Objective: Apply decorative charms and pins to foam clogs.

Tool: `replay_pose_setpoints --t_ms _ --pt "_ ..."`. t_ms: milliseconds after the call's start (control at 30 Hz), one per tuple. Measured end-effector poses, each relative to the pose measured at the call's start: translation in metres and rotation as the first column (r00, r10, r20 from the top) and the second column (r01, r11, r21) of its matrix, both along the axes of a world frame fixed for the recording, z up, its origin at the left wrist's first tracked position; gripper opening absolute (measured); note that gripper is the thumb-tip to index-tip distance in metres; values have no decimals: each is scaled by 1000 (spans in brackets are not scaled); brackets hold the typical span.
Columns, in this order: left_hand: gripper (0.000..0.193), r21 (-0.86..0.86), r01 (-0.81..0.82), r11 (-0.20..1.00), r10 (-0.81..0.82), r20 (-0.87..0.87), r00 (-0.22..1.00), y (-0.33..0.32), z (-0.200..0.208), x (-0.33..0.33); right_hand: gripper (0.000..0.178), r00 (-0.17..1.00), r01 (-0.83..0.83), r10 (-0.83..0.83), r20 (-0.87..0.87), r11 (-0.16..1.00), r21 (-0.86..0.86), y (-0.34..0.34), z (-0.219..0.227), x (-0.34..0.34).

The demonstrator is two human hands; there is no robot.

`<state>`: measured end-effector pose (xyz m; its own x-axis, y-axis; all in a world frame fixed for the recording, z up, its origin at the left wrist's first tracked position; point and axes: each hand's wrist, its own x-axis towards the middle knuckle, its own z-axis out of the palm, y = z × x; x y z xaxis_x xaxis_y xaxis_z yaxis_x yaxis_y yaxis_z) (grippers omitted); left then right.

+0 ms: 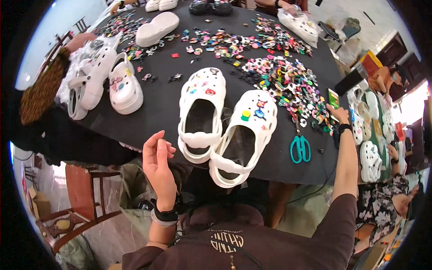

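Observation:
Two white clogs lie side by side at the table's near edge, toes pointing away. The left clog carries small coloured shoe charms on its toe. On the right clog sit a yellow-green charm and some blue and red ones. My left hand is raised beside the left clog's heel, fingers loosely apart and holding nothing. Reaching to the table's right side, my right hand has its fingers on the lower end of a small green and yellow rectangular card. Part of its grip is hidden.
Teal-handled scissors lie right of the clogs, below a heap of loose charms. More white clogs stand at the left, near a person's furry sleeve. A black box-like thing and further clogs are at the right.

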<state>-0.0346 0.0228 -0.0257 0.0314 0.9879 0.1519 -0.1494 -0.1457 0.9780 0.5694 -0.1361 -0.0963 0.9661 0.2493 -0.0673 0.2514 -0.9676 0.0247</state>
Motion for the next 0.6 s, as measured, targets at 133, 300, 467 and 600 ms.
replay_pose_setpoints --t_ms 133,300,467,600 --pt "19 9 -40 999 40 -73 997 0 1 -7 110 987 161 -157 -36 978 135 8 -3 13" --pt "18 107 -4 994 27 -210 977 -14 5 -4 112 976 204 -180 -122 951 230 4 -1 15" --pt "16 459 201 866 -6 -392 920 -26 16 8 112 979 190 -165 -122 953 235 -1 -4 21" --pt "29 533 435 726 -99 -545 832 -24 22 19 98 995 42 -64 81 968 247 2 17 -4"
